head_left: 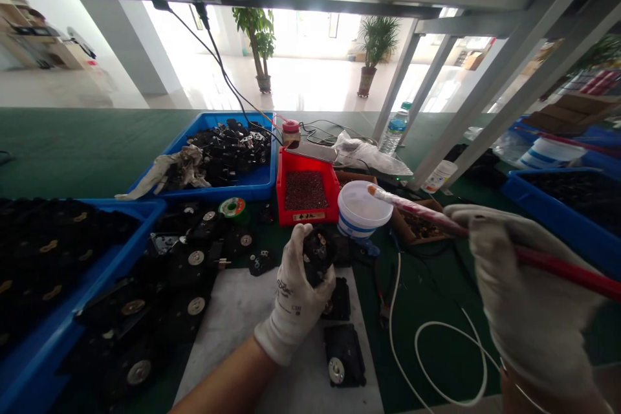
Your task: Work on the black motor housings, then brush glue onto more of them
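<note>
Over the pale sheet [220, 330], my left hand [297, 301], in a white glove, is closed around a small black plastic mechanism [317, 255] with metal bits on its face. My right hand [524, 291], also gloved and partly blurred, grips a brush [417, 209] by its red handle. Its brown bristle tip hangs at the rim of a white tub [361, 210] holding something pale. Two more black units lie on the sheet beside my left hand; the nearer black unit [345, 356] has a silver disc.
Black units with silver discs [196, 259] crowd the left. Blue bins [228, 193] hold more parts; a red bin [308, 217] holds tiny brown-red pieces. Pliers [385, 301] and a white cable [395, 336] lie right of the sheet. Metal uprights [478, 90] and a bottle [394, 132] stand behind.
</note>
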The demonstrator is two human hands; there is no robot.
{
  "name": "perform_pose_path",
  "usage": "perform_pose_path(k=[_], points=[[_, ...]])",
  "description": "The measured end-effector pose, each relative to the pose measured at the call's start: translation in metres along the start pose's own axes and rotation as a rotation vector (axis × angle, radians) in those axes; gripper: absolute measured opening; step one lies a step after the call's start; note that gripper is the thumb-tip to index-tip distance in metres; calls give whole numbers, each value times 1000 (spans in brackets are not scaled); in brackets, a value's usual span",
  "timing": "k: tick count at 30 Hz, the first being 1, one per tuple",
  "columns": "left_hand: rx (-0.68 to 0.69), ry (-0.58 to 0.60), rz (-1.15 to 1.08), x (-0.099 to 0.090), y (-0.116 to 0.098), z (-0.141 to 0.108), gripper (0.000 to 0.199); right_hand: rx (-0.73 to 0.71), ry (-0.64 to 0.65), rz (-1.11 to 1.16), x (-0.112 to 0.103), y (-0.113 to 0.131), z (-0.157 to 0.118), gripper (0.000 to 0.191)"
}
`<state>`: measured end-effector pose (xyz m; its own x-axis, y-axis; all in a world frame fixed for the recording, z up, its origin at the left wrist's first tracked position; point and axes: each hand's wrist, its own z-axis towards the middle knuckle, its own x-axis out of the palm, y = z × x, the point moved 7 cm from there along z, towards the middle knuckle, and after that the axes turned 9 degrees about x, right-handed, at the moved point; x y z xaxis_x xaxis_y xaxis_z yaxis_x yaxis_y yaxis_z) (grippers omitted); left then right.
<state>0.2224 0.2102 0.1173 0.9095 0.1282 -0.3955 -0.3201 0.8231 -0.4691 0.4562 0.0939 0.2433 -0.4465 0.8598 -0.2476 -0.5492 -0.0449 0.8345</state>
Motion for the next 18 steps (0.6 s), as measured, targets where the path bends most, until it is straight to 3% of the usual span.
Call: perform_pose_path(k=[4,7,9,13,15,18], points=[[-11,-63,-23,-6,-1,3,92,89,216,-99,56,-56,33,37],[-53,-140,-56,-14,4,5,93,202,346,-173,73,-84,36,46],[-105,-188,-78,-19,12,6,91,282,401,-230,66,-93,26,55],[-183,-245,-127,-27,21,11,86,428,515,-290,27,-101,-16,58],[-220,-280,-180,-38,18,15,84,492,542,-238,5,-107,-40,64],[-340,-271,-318,-62,10,11,81,594,497,-55,-26,-120,-67,56]])
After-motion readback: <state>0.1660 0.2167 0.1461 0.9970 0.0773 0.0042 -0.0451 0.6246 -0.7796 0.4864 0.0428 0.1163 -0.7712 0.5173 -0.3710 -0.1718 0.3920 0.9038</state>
